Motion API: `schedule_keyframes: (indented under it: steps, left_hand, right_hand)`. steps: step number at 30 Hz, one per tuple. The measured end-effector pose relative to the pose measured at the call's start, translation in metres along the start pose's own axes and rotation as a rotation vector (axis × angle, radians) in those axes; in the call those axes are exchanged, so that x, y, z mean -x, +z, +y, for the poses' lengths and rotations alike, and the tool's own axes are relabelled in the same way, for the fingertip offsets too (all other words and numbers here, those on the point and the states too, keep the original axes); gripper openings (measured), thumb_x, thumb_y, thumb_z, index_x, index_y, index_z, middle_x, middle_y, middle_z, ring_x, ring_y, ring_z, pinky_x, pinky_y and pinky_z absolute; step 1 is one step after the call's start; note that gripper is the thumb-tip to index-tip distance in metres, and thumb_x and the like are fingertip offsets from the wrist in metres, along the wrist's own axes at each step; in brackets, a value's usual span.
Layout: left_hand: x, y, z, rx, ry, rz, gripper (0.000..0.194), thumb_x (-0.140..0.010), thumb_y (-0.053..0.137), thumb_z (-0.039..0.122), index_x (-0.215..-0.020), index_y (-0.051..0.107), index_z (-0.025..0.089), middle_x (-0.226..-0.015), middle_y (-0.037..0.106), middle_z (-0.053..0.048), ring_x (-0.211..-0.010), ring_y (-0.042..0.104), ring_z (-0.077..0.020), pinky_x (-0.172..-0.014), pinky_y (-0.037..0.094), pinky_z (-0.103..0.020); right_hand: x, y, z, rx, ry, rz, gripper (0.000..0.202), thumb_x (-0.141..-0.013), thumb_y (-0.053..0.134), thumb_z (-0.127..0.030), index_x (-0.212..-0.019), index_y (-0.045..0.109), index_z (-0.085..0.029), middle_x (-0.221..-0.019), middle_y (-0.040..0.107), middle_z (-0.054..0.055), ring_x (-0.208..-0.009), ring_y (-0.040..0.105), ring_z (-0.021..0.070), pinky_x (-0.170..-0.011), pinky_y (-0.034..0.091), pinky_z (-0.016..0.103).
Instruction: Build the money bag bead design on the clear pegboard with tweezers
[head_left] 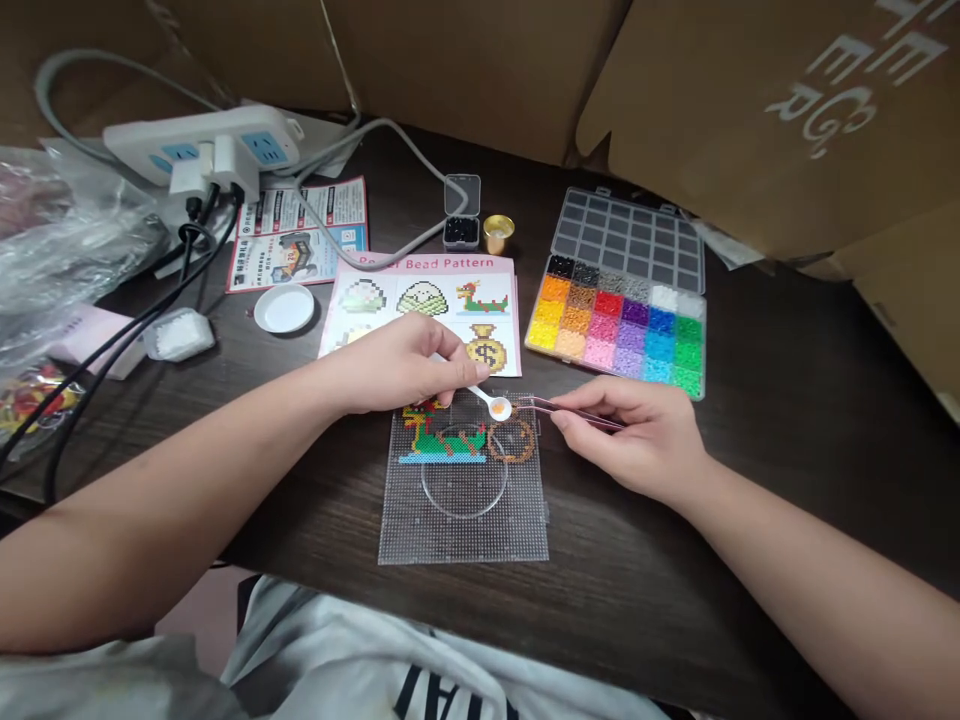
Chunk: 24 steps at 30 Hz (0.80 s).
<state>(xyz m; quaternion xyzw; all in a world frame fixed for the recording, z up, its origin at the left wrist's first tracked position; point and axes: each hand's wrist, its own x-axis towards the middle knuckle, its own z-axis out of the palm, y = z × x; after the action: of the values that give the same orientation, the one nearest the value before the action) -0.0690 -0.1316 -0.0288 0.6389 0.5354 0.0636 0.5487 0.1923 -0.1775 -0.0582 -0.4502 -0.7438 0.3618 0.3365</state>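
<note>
just above the clear pegboard (pixel 463 520) on the desk (pixel 787 400), left hand (pixel 397 362) pinched a small white spoon (pixel 491 400) holding orange beads. right hand (pixel 645 440) gripped tweezers (pixel 577 412), tips beside the spoon's bowl.

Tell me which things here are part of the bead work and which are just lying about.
In use: left hand holding white spoon; right hand holding tweezers; pegboard; pattern sheet; bead box.
Lying about: power strip; leaflet; white dish; plastic bag; gold cap.

Both hands, left (pixel 405 362) and right (pixel 637 435), pinched shut, fingertips nearly meeting.
</note>
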Motion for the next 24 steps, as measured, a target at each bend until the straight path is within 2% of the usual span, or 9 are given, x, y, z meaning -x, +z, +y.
schedule_keyframes:
  steps: [4,9,24]
  left_hand:
    - [-0.0008,0.0009,0.0007,-0.033,-0.003,0.002,0.042,-0.08,0.061,0.059,-0.077,0.066,0.017,-0.057,0.06,-0.001,-0.046,0.041,-0.0087,-0.045,0.027,-0.025]
    - [-0.0027,0.0015,-0.0006,-0.049,0.015,0.001,0.046,-0.081,0.058,0.062,-0.07,0.064,0.017,-0.057,0.06,-0.001,-0.047,0.041,-0.0088,-0.045,0.027,-0.025]
    - [-0.0023,0.0029,0.002,-0.041,0.015,0.01,0.047,-0.081,0.059,0.061,-0.065,0.063,0.017,-0.051,0.054,0.0,-0.044,0.036,-0.0072,-0.043,0.026,-0.023]
  right_hand:
    - [-0.0005,0.0034,0.0015,0.026,-0.053,-0.035,0.009,-0.08,0.071,-0.019,-0.088,0.074,-0.017,-0.07,0.073,0.002,-0.052,0.062,0.0101,-0.046,0.049,0.019]
    - [-0.0025,0.0056,0.0043,0.032,-0.085,-0.103,0.009,-0.082,0.07,-0.02,-0.089,0.073,-0.017,-0.075,0.075,0.003,-0.057,0.065,0.0115,-0.049,0.051,0.021]
    - [-0.004,0.0056,0.0038,0.073,-0.144,-0.116,0.008,-0.083,0.069,-0.017,-0.09,0.073,-0.017,-0.077,0.076,0.002,-0.056,0.065,0.0096,-0.049,0.05,0.019]
